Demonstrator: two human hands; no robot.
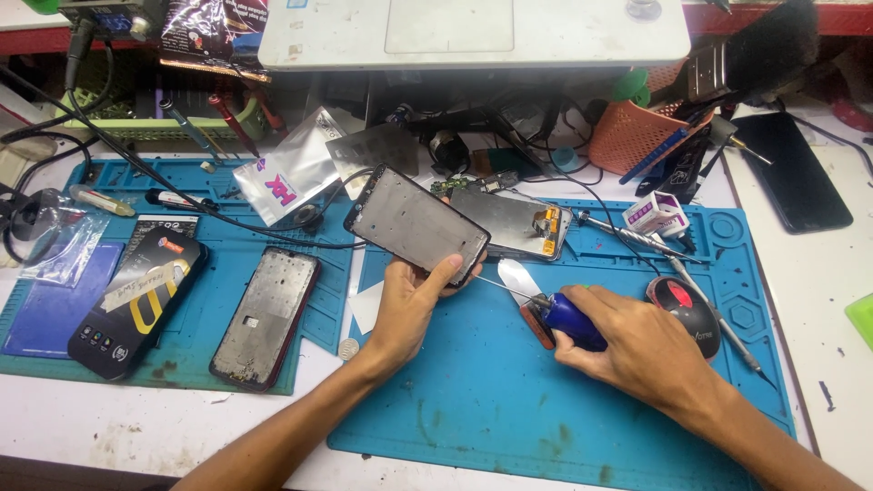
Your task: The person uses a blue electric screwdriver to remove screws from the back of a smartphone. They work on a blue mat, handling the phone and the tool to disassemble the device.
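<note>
- Left hand (pixel 406 307) pinches the phone frame (pixel 416 224) by its lower edge, tilted above the blue mat (pixel 509 400).
- Right hand (pixel 637 344) clenches a blue-handled screwdriver (pixel 571 318), tip pointing to nine o'clock, at the frame's corner.
- Second frame (pixel 265 316) lies at eight o'clock.

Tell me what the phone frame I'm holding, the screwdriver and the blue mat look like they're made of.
Phone frame in the left hand: probably metal, a dull grey plate with a dark, likely plastic rim. Screwdriver in the right hand: glossy blue handle, plastic by its sheen, with a thin bright shaft that looks like steel. Mat: matte blue with moulded compartments and stains, most likely silicone or rubber.
</note>
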